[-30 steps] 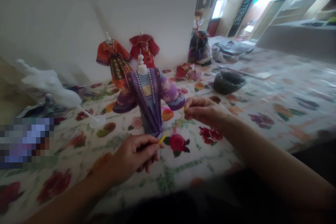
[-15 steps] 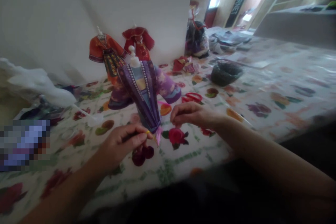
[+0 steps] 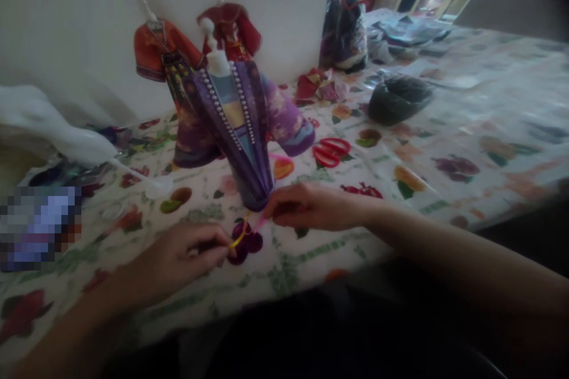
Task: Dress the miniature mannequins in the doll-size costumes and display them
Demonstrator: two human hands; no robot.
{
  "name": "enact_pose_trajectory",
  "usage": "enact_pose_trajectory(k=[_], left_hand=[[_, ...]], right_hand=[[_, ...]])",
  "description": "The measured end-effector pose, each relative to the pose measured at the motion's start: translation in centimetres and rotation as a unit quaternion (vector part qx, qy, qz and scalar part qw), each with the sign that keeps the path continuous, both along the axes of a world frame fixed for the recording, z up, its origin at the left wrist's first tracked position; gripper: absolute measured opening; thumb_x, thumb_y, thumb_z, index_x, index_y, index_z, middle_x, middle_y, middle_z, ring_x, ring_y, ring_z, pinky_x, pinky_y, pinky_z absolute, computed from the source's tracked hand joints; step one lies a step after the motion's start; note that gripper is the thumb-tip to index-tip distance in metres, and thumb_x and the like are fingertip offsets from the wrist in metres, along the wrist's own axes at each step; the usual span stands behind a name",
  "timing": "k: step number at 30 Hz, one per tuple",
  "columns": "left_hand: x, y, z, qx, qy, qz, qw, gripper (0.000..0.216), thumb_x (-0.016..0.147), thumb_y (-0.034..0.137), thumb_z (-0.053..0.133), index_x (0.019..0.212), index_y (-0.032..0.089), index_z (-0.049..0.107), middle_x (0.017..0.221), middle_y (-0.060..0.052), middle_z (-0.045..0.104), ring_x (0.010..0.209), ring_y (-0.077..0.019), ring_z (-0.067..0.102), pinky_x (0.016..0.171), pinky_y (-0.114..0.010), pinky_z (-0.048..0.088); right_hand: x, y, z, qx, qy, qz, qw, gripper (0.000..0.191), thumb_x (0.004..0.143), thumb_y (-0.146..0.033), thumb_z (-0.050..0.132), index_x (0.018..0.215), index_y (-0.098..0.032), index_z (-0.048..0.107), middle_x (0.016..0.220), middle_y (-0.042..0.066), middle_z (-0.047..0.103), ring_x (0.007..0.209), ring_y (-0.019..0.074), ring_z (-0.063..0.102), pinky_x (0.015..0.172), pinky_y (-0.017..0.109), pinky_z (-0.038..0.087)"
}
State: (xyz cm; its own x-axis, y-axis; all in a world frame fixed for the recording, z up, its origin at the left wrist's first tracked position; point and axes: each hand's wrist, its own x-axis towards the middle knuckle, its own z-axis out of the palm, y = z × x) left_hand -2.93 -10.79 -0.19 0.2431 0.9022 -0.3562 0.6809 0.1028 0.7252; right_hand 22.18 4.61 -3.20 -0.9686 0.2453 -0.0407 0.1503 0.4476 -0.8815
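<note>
A small purple robe with bead-lined front edges (image 3: pixel 258 106) is draped on a white stand with a knobbed neck (image 3: pixel 217 62). My left hand (image 3: pixel 191 251) is closed, thumb and fingertips pinching a thin yellow ribbon (image 3: pixel 240 240) that stretches up toward the robe's lower tip. At that tip, my right hand (image 3: pixel 302 207) is closed on a pink tassel (image 3: pixel 261 222); its fingertips are partly blurred. Both hands hover low over the tablecloth, a short way apart. Red scissor handles (image 3: pixel 331 152) lie behind my right hand.
Behind the robe stand an orange small garment (image 3: pixel 151 47) and a red one (image 3: pixel 229 26) by the wall. A white mannequin form (image 3: pixel 66 133) is at left. A dark bowl-shaped thing (image 3: pixel 398 98), fabric scraps (image 3: pixel 322 84) and a filled clear bag (image 3: pixel 344 29) stand toward the right.
My right hand has moved left and down to the robe's tip and closed on the pink tassel. My left hand has drawn back leftward, stretching the yellow ribbon. The view has shifted.
</note>
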Motion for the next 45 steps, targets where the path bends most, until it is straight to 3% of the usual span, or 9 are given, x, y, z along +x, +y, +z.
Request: enact_pose_trajectory(k=[6, 13, 18, 25, 32, 36, 38, 42, 45], left_hand=[[-0.5, -1.5, -1.3, 0.007, 0.037, -0.035, 0.999, 0.025, 0.097, 0.038, 0.051, 0.094, 0.024, 0.071, 0.089, 0.001, 0.071, 0.08, -0.0133, 0.064, 0.072, -0.023, 0.046], [-1.2, -2.7, -2.3, 0.025, 0.048, -0.057, 0.997, 0.025, 0.099, 0.037, 0.05, 0.099, 0.026, 0.072, 0.093, 0.003, 0.073, 0.085, -0.0132, 0.066, 0.079, -0.024, 0.046], [-1.8, -3.3, -2.9, 0.024, 0.051, -0.042, 0.998, 0.027, 0.099, 0.035, 0.048, 0.095, 0.021, 0.07, 0.09, -0.002, 0.071, 0.083, -0.0159, 0.065, 0.075, -0.026, 0.045], [-2.7, -3.3, -2.3, 0.04, 0.051, -0.002, 0.998, 0.028, 0.097, 0.037, 0.05, 0.087, 0.019, 0.069, 0.082, -0.002, 0.068, 0.077, -0.0158, 0.063, 0.071, -0.025, 0.043], [-4.2, -3.0, -1.4, 0.037, 0.006, 0.039, 0.999, 0.028, 0.095, 0.041, 0.054, 0.09, 0.02, 0.072, 0.08, -0.001, 0.072, 0.067, -0.0127, 0.062, 0.061, -0.021, 0.043], [-4.6, -3.0, -1.4, 0.01, -0.009, 0.065, 0.998, 0.026, 0.094, 0.042, 0.058, 0.098, 0.023, 0.074, 0.081, -0.001, 0.073, 0.059, -0.0102, 0.06, 0.054, -0.019, 0.043], [-4.5, -3.0, -1.4, -0.003, -0.034, 0.07, 0.997, 0.025, 0.094, 0.041, 0.058, 0.103, 0.024, 0.074, 0.085, -0.001, 0.075, 0.062, -0.0107, 0.063, 0.055, -0.018, 0.045], [-4.0, -2.9, -1.0, -0.037, -0.084, 0.095, 0.991, 0.023, 0.093, 0.038, 0.06, 0.104, 0.023, 0.075, 0.087, -0.002, 0.076, 0.073, -0.0136, 0.069, 0.063, -0.02, 0.051], [-3.7, -2.8, -0.7, -0.046, -0.109, 0.1, 0.988, 0.023, 0.091, 0.038, 0.062, 0.103, 0.022, 0.074, 0.086, -0.003, 0.076, 0.072, -0.0141, 0.07, 0.062, -0.02, 0.051]], right_hand=[[-1.8, -2.1, 0.6, 0.169, 0.023, -0.02, 0.985, 0.02, 0.098, -0.018, 0.054, 0.111, -0.018, 0.069, 0.102, 0.004, 0.072, 0.087, 0.0143, 0.066, 0.077, 0.025, 0.048], [-5.5, -4.4, 0.7, 0.371, -0.111, 0.02, 0.922, 0.014, 0.094, -0.012, 0.054, 0.1, -0.019, 0.063, 0.085, 0.004, 0.071, 0.068, 0.0159, 0.061, 0.055, 0.03, 0.03], [-7.3, -4.9, -0.5, 0.402, -0.115, 0.025, 0.908, 0.008, 0.092, -0.011, 0.054, 0.093, -0.017, 0.059, 0.08, 0.004, 0.069, 0.065, 0.0155, 0.059, 0.055, 0.031, 0.024], [-7.4, -4.3, -0.7, 0.405, -0.12, 0.028, 0.906, 0.01, 0.092, -0.012, 0.05, 0.091, -0.016, 0.059, 0.085, 0.008, 0.067, 0.07, 0.0192, 0.059, 0.059, 0.032, 0.033], [-4.9, -4.0, 1.9, 0.257, -0.033, -0.009, 0.966, 0.014, 0.097, -0.02, 0.05, 0.098, -0.014, 0.063, 0.109, 0.011, 0.06, 0.086, 0.0167, 0.06, 0.078, 0.03, 0.047], [-3.6, -3.6, 2.9, 0.154, -0.025, -0.046, 0.987, 0.008, 0.09, -0.019, 0.057, 0.091, -0.017, 0.065, 0.079, 0.001, 0.063, 0.067, 0.011, 0.056, 0.062, 0.024, 0.044], [-3.0, -3.1, 3.0, 0.067, -0.051, -0.06, 0.995, 0.008, 0.091, -0.023, 0.059, 0.09, -0.019, 0.065, 0.068, -0.002, 0.06, 0.058, 0.0092, 0.054, 0.053, 0.021, 0.041], [-2.3, -1.9, 2.9, -0.113, -0.088, -0.067, 0.987, 0.02, 0.093, -0.039, 0.061, 0.091, -0.019, 0.062, 0.071, -0.001, 0.063, 0.057, 0.0096, 0.059, 0.047, 0.019, 0.044], [-1.9, -1.3, 2.7, -0.166, -0.088, -0.077, 0.979, 0.025, 0.09, -0.043, 0.067, 0.089, -0.019, 0.061, 0.069, -0.001, 0.063, 0.055, 0.0093, 0.059, 0.045, 0.018, 0.043]])
